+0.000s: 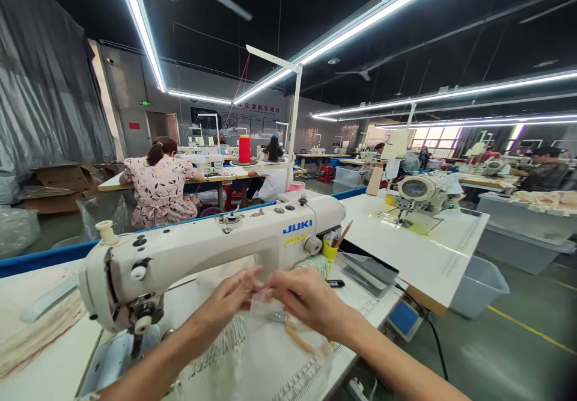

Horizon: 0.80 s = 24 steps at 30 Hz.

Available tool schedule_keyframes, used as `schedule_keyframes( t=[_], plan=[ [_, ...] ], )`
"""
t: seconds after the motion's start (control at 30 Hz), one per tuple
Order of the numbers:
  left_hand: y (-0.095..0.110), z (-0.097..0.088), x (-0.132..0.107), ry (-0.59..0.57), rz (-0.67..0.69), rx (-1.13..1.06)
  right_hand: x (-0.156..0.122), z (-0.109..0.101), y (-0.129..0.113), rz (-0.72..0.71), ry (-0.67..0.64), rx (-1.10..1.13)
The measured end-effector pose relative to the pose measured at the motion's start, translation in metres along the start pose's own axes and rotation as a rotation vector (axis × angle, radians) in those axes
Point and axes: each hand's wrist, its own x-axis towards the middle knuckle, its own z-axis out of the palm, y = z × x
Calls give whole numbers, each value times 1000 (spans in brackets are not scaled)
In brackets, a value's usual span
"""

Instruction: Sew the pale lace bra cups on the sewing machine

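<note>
My left hand (237,287) and my right hand (300,296) meet in front of the sewing machine arm, fingers pinched together. Between them they hold the upper edge of a thin, see-through whitish sheet (259,353), either sheer fabric or plastic; I cannot tell which. It hangs down over the table and has fringe-like marks on its left part. An orange-handled tool (300,338), perhaps scissors, lies partly behind the sheet near my right hand. The white JUKI sewing machine (202,241) stands just beyond both hands, its needle end at the left.
Right of the machine are a yellow cup (329,254) with pencils, a black marker (336,284) and a dark tray (369,266). Pale fabric with red edging (42,332) lies at left. Another sewing machine (419,193) stands at right. A co-worker (162,181) sits ahead, back turned.
</note>
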Motion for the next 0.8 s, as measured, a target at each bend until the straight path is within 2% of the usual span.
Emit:
schedule_keyframes(
  t=[0.1,0.17,0.27,0.4,0.47,0.57,0.67,0.73,0.8],
  plan=[
    [21,17,-28,-184,-129,-68,-10,18,1,56,-39,-58],
    [25,19,-49,-191,-261,-52,-26,32,11,100,-39,-74],
    [17,12,-83,-129,-298,-72,-55,48,34,142,-62,-121],
    [-1,9,-127,17,-253,-215,-74,61,48,279,24,-151],
    [-5,14,-146,101,-294,-302,-76,66,39,332,76,-118],
    [-1,25,-171,166,-369,-425,-86,76,1,295,67,4],
    [5,32,-191,195,-401,-543,-103,86,-50,142,-101,302],
    [7,34,-206,237,-406,-622,-111,93,-80,149,-323,928],
    [4,36,-222,316,-423,-691,-115,99,-101,283,-473,1327]
  ],
)
